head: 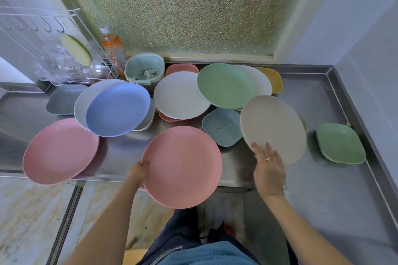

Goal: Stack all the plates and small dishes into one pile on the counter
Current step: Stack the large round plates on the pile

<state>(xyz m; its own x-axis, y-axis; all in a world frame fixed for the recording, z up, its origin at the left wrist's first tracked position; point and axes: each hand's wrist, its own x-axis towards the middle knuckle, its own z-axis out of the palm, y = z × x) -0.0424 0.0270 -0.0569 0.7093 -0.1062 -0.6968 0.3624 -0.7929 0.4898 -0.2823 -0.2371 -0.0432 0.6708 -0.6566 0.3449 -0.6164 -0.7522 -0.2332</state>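
**Both hands on plates at the counter's front edge**

Left hand [137,171] grips the rim of a pink plate [183,166], held over the front edge of the counter [323,189]. My right hand [269,168] lies with straight fingers on the near rim of a tilted beige plate [273,127]. Other plates and small dishes sit scattered toward the back edge; a green square dish [340,143] sits near the right edge.
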